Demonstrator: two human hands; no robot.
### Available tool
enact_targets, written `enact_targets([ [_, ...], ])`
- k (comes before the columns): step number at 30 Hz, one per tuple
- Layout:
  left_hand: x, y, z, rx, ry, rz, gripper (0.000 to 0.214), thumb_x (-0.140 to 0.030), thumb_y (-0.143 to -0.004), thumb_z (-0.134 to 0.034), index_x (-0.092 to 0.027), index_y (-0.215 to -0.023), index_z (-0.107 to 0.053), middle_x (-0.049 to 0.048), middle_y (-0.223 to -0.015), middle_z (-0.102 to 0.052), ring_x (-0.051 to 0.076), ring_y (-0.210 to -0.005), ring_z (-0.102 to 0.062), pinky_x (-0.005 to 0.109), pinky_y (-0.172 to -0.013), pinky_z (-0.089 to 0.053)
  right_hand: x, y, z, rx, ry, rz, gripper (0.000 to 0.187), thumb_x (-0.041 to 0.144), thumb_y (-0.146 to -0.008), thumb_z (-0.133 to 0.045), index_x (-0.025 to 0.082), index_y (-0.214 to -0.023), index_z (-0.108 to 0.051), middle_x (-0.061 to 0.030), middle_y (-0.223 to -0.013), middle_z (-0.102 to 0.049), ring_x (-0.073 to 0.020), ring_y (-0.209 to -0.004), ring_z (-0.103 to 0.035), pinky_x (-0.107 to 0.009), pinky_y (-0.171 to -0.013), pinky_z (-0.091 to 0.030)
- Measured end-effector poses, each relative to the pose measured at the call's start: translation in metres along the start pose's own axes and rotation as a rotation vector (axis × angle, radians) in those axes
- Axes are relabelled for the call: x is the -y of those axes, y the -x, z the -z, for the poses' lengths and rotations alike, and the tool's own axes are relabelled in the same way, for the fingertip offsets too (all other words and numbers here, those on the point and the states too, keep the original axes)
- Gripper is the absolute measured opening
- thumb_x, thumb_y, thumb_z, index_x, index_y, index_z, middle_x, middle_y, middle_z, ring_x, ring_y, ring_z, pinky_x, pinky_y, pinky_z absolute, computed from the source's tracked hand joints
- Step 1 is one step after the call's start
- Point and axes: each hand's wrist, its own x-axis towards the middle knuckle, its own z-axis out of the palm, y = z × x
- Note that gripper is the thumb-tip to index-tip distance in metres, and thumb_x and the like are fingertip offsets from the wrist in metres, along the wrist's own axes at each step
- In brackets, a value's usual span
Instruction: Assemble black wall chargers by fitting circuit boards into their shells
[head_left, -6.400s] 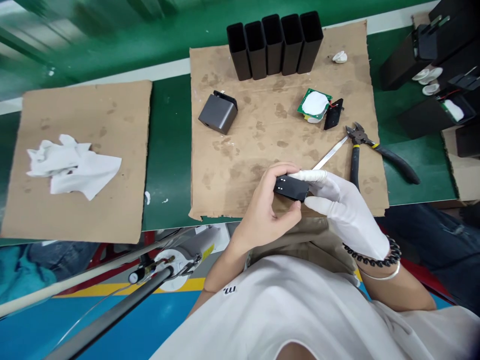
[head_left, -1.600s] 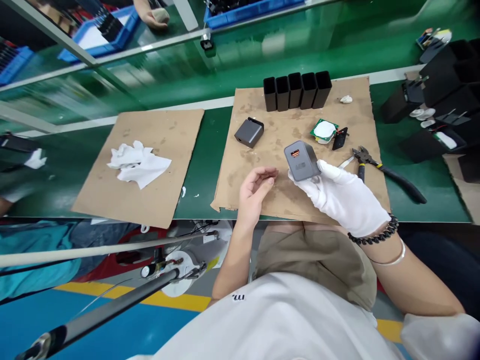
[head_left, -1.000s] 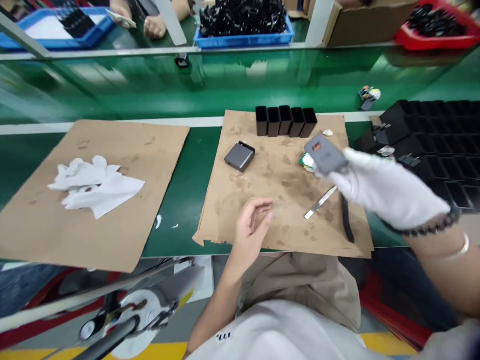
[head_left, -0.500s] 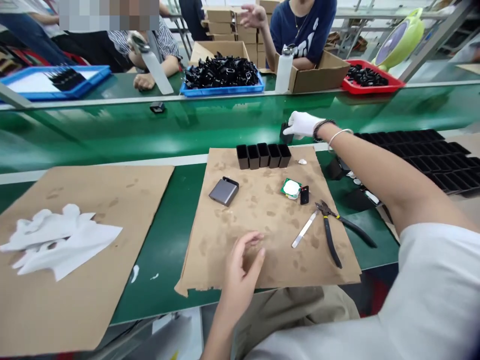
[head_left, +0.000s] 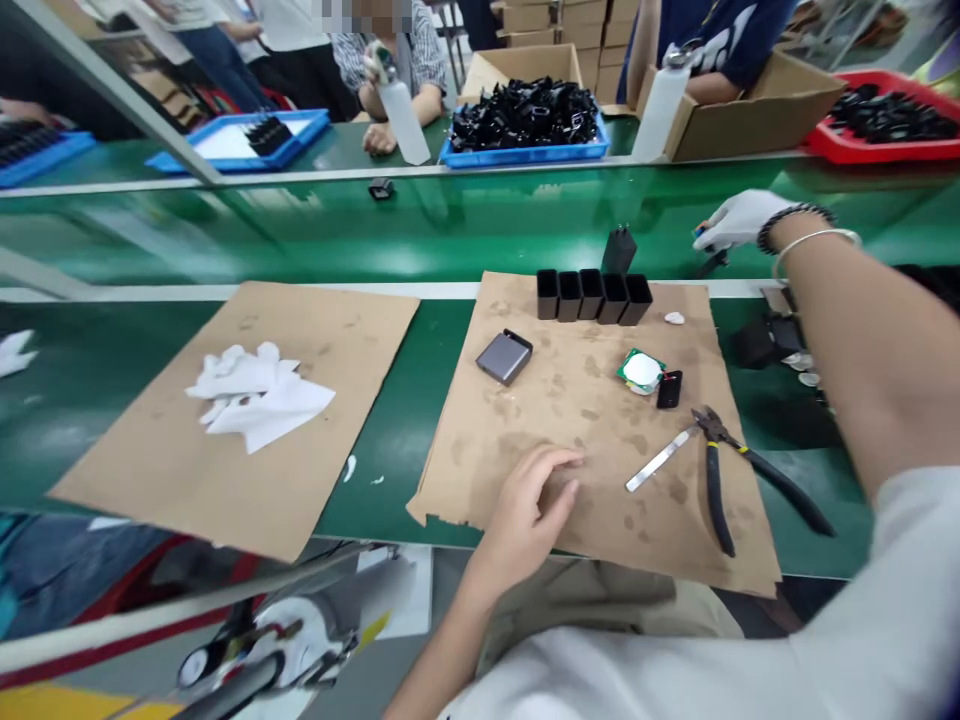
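My bare left hand (head_left: 536, 500) rests on the near part of the stained cardboard sheet (head_left: 525, 420), fingers loosely spread and holding nothing. My gloved right hand (head_left: 739, 218) reaches far out over the green belt (head_left: 450, 240), its fingers curled at a small blue and dark item (head_left: 705, 240) that I cannot make out. A dark charger (head_left: 619, 250) stands alone on the belt, prongs up, left of that hand. A grey charger (head_left: 504, 356) lies on the cardboard.
Several black housings (head_left: 592, 296) stand in a row at the cardboard's far edge. A circuit board with a white pad (head_left: 641, 370), a black cap (head_left: 668, 389), a metal strip (head_left: 660, 460) and pliers (head_left: 720, 470) lie to the right. A white wipe (head_left: 251, 390) lies at left. Other people work across the belt.
My right hand carried a grey charger from near my body out to the belt, let it go standing there, and moved on to the right. My left hand opened and sank onto the cardboard.
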Motion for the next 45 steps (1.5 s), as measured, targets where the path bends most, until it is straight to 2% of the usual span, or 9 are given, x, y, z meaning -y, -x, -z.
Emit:
enact_targets([
  [3,0.002,0.0,-0.002,-0.031,0.054,-0.005,0.02,-0.023,-0.101,-0.057,-0.023,-0.118,-0.067,0.0081,-0.12,-0.07,0.021,-0.117,-0.066,0.033,-0.104,-0.051,0.032,0.026,0.015,-0.079,0.056,0.12,0.023,0.032,-0.085,-0.069,0.013,-0.074,-0.068,-0.0057,-0.092,-0.078,-0.0191,-0.113,-0.07,-0.021,-0.095,-0.052],
  [5,0.005,-0.002,-0.003,-0.107,0.126,0.001,0.018,-0.024,-0.1,-0.058,-0.022,-0.115,-0.068,0.0083,-0.115,-0.072,0.02,-0.112,-0.069,0.033,-0.101,-0.054,0.063,0.069,0.005,-0.046,0.146,0.238,0.037,0.028,-0.082,-0.062,0.003,-0.106,-0.073,-0.0047,-0.104,-0.076,-0.0168,-0.106,-0.071,-0.022,-0.091,-0.049],
  [9,0.005,-0.016,0.009,-0.28,0.072,-0.065,0.018,-0.021,-0.099,-0.056,-0.02,-0.112,-0.067,0.0085,-0.111,-0.074,0.02,-0.108,-0.071,0.033,-0.1,-0.056,0.114,0.182,-0.068,0.204,0.22,0.635,0.057,-0.002,-0.073,-0.062,0.017,-0.125,-0.073,-0.0058,-0.12,-0.072,-0.0246,-0.117,-0.068,-0.038,-0.107,-0.05],
  [13,-0.007,-0.043,0.04,-0.393,-0.414,-0.22,0.027,-0.02,-0.099,-0.054,-0.018,-0.125,-0.061,0.0124,-0.125,-0.069,0.025,-0.122,-0.065,0.041,-0.111,-0.05,0.126,0.251,-0.124,0.404,0.459,1.049,0.066,-0.001,-0.076,-0.06,0.015,-0.14,-0.063,-0.017,-0.133,-0.068,-0.0333,-0.128,-0.063,-0.057,-0.116,-0.044],
  [17,-0.01,-0.075,0.062,-0.271,-0.843,-0.124,0.053,-0.023,-0.095,-0.063,-0.013,-0.144,-0.048,0.0223,-0.15,-0.055,0.037,-0.143,-0.051,0.055,-0.119,-0.041,0.14,0.265,-0.116,0.342,0.478,0.762,0.059,0.012,-0.09,-0.056,0.028,-0.147,-0.058,-0.014,-0.149,-0.059,-0.0335,-0.129,-0.064,-0.046,-0.099,-0.053],
  [23,0.002,-0.113,0.065,-0.179,-0.896,0.081,0.057,-0.024,-0.094,-0.067,-0.005,-0.144,-0.048,0.03,-0.146,-0.055,0.046,-0.139,-0.052,0.061,-0.113,-0.045,0.196,0.27,-0.127,0.347,0.647,0.079,0.051,0.048,-0.104,-0.046,0.005,-0.127,-0.061,-0.0237,-0.096,-0.074,-0.0368,-0.095,-0.076,-0.039,-0.075,-0.054],
  [33,0.016,-0.06,0.066,-0.268,-0.43,-0.075,0.058,-0.022,-0.097,-0.054,-0.023,-0.154,-0.042,0.0118,-0.131,-0.063,0.024,-0.128,-0.062,0.041,-0.115,-0.049,0.198,0.28,-0.127,0.506,0.59,0.16,0.034,0.019,-0.098,-0.045,0.012,-0.115,-0.073,-0.0234,-0.11,-0.075,-0.0368,-0.109,-0.074,-0.042,-0.083,-0.056],
  [39,-0.01,-0.043,0.042,-0.186,-0.732,0.087,0.075,-0.053,-0.089,-0.072,-0.016,-0.15,-0.046,0.0215,-0.151,-0.053,0.041,-0.147,-0.046,0.056,-0.121,-0.039,0.184,0.29,-0.126,0.513,0.594,0.28,0.039,0.021,-0.096,-0.044,0.013,-0.124,-0.07,-0.0235,-0.11,-0.074,-0.0391,-0.103,-0.074,-0.045,-0.079,-0.054],
  [45,-0.02,-0.058,0.03,-0.104,-0.814,0.03,0.052,-0.025,-0.091,-0.066,-0.012,-0.141,-0.054,0.0207,-0.138,-0.065,0.039,-0.132,-0.059,0.055,-0.112,-0.048,0.148,0.281,-0.117,0.375,0.192,0.241,0.024,0.028,-0.089,-0.054,0.024,-0.098,-0.075,-0.0025,-0.079,-0.073,-0.021,-0.068,-0.066,-0.033,-0.067,-0.046],
])
